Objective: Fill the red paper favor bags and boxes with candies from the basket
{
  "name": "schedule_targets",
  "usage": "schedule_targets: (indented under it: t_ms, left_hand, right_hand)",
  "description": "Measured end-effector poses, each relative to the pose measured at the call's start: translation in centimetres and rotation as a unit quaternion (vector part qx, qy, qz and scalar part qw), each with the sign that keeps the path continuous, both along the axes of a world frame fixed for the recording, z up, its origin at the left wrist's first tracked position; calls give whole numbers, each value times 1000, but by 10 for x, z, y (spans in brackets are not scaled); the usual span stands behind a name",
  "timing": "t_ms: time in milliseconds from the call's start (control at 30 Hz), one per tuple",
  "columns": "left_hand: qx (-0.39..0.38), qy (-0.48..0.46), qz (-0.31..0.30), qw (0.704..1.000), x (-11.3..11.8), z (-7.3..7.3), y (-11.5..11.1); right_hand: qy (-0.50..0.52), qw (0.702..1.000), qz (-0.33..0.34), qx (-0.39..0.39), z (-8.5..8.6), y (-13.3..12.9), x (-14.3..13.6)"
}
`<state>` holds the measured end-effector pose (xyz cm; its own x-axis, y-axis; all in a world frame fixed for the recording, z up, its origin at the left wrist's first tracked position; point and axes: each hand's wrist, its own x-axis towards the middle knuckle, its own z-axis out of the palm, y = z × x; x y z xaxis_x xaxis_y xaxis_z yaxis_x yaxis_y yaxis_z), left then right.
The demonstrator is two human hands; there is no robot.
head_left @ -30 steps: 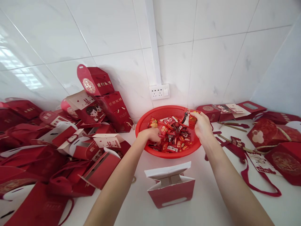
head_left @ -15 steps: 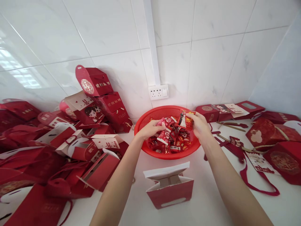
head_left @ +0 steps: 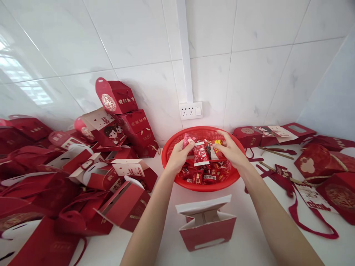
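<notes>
Both hands are over a red plastic basket (head_left: 205, 187) that holds many small wrapped candies (head_left: 209, 176). My left hand (head_left: 179, 154), at the basket's left side, is closed on a pink candy packet (head_left: 189, 139). A red-and-white candy packet (head_left: 201, 153) lies between the hands, close to the left fingertips. On the right, my right hand (head_left: 230, 149) pinches a red candy packet (head_left: 216, 147) with yellow lettering and a dark-and-white picture. In front of the basket stands a red paper box (head_left: 207, 231), its top open and white inner flap raised.
Many red gift boxes (head_left: 105, 207) are heaped at the left, with several stacked boxes (head_left: 138, 129) against the tiled wall. More boxes (head_left: 277, 133) and a red ribbon (head_left: 313, 223) lie at the right. A power socket (head_left: 190, 110) is on the wall behind the basket.
Both hands have drawn closer together over the basket. The red packet in my right hand has moved left and down. The camera view has shifted slightly.
</notes>
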<state>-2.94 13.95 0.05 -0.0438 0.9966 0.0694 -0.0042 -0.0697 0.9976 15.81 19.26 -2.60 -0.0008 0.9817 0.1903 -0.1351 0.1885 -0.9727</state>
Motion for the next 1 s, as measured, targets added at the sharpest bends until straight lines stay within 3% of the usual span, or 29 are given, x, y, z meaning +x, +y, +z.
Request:
schedule_targets:
  t_ms: [133, 300, 433, 700, 1000]
  left_hand:
    - [29, -13, 5, 999, 0, -2, -1]
    - [82, -35, 2, 996, -1, -5, -1]
    - [64, -70, -11, 995, -1, -7, 2]
    - [22, -182, -1, 983, -2, 0, 2]
    - [-30, -178, 18, 984, -4, 1, 4]
  right_hand:
    - [-80, 992, 65, 72, 8, -7, -3]
    - [-233, 951, 163, 122, 12, -13, -7]
    - [-235, 940, 196, 154, 13, -16, -10]
    - [-195, 949, 190, 160, 20, -20, -11]
    - [-142, 968, 48, 202, 18, -18, -11]
